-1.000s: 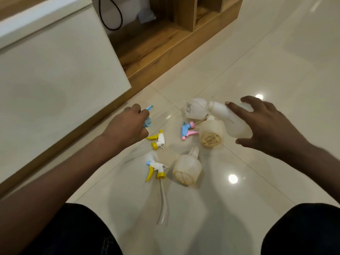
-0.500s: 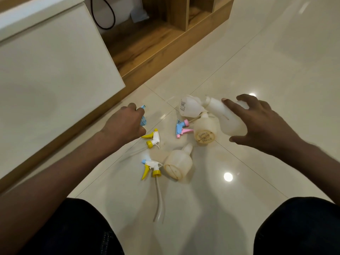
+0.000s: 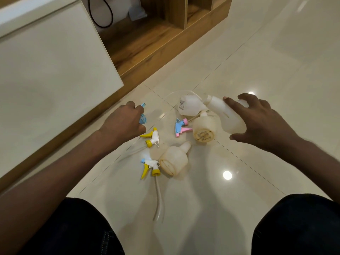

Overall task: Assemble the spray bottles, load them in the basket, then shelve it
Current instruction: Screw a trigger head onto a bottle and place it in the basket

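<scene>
Left hand (image 3: 123,124) curled tight round a blue spray head (image 3: 142,117), just off the tiled floor (image 3: 257,61) near the white cabinet (image 3: 55,61). Right hand (image 3: 261,122) grips a white bottle (image 3: 227,115), fingers spread over its body w/ thumb under, neck pointing left. Between the hands on the floor: labelled bottle (image 3: 189,107), two cream bottles (image 3: 203,129) (image 3: 173,160) on their sides, pink-blue head (image 3: 181,127), two yellow-white heads (image 3: 151,137) (image 3: 150,167). No basket in view.

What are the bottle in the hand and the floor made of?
The white bottle held by the right hand looks like cloudy, matte plastic: light glows dimly through it. The floor seems to be glossy polished tile: it mirrors lamps and shows thin joint lines.
</scene>
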